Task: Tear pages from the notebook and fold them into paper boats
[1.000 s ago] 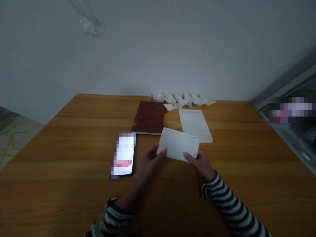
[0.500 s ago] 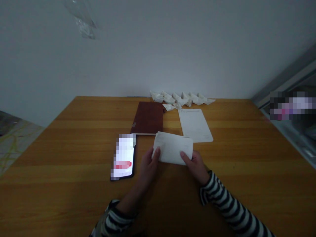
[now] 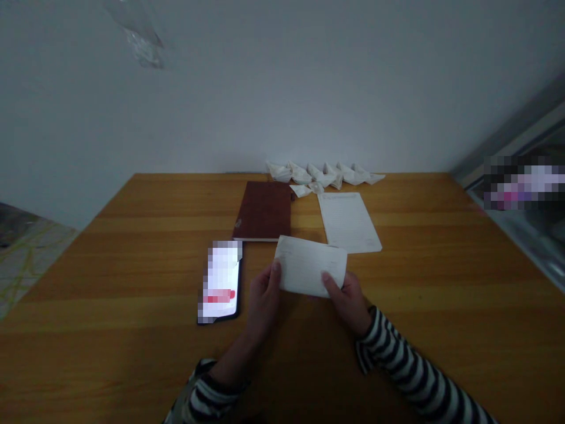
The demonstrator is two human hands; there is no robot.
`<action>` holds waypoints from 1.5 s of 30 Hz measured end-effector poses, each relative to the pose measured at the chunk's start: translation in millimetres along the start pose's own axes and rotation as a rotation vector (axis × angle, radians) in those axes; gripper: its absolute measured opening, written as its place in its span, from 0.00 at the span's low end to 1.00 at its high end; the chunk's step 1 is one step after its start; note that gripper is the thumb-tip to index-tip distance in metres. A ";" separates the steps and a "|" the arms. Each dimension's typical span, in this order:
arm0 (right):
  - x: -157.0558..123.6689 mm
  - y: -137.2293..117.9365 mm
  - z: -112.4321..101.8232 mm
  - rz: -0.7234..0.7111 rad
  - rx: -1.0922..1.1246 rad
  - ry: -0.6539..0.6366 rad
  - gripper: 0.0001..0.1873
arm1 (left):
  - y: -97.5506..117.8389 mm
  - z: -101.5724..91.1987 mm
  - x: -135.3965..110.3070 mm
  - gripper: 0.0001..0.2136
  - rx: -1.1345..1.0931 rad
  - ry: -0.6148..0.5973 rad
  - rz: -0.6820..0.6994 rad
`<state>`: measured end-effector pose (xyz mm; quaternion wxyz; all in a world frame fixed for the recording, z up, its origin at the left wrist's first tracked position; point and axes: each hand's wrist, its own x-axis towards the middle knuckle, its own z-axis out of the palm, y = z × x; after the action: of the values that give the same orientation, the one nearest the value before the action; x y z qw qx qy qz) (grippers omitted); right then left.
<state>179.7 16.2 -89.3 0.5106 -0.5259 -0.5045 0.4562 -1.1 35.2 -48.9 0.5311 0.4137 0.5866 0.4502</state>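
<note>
A white sheet of paper (image 3: 311,265), folded to a small rectangle with faint ruled lines, is held above the table between my two hands. My left hand (image 3: 265,292) pinches its left edge, the thumb along the side and the other fingers behind. At the lower right corner my right hand (image 3: 347,294) grips it, thumb pressed on the front face. The fingers behind the paper are hidden. Just beyond it lie a brown notebook (image 3: 265,211) and a pad of lined white paper (image 3: 349,222).
Several folded paper boats (image 3: 324,175) stand in a row at the table's back edge by the wall. Left of my hands lies a phone (image 3: 220,281) with its screen lit. The wooden table (image 3: 441,282) reaches to the wall. Clear plastic (image 3: 143,44) hangs on the wall.
My left thumb has slid up and outward to the paper's left edge. The folded paper has shifted very slightly to the right; my right hand keeps its grip.
</note>
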 end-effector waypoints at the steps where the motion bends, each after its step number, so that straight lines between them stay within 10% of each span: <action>1: -0.4 -0.9 0.7 -0.003 0.000 0.006 0.20 | -0.3 -0.4 -0.1 0.28 0.009 0.006 0.006; 24: -0.3 -2.4 2.2 0.001 0.060 0.046 0.15 | 0.2 0.5 -3.5 0.24 -0.033 -0.033 -0.067; 33: 18.2 -13.0 -1.3 0.127 0.376 0.299 0.16 | -3.4 0.6 -6.4 0.24 0.095 -0.007 0.036; 37: 17.5 -15.2 -2.3 0.178 0.454 0.256 0.32 | -5.5 1.7 -6.9 0.26 0.105 -0.004 0.039; 45: 11.5 -19.0 -0.8 0.119 0.363 0.124 0.17 | 0.9 3.6 -9.1 0.27 0.071 -0.005 -0.028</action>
<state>180.2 27.0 -69.9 0.5994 -0.4813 -0.3494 0.5358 3.3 26.9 -45.9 0.5236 0.4252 0.6067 0.4207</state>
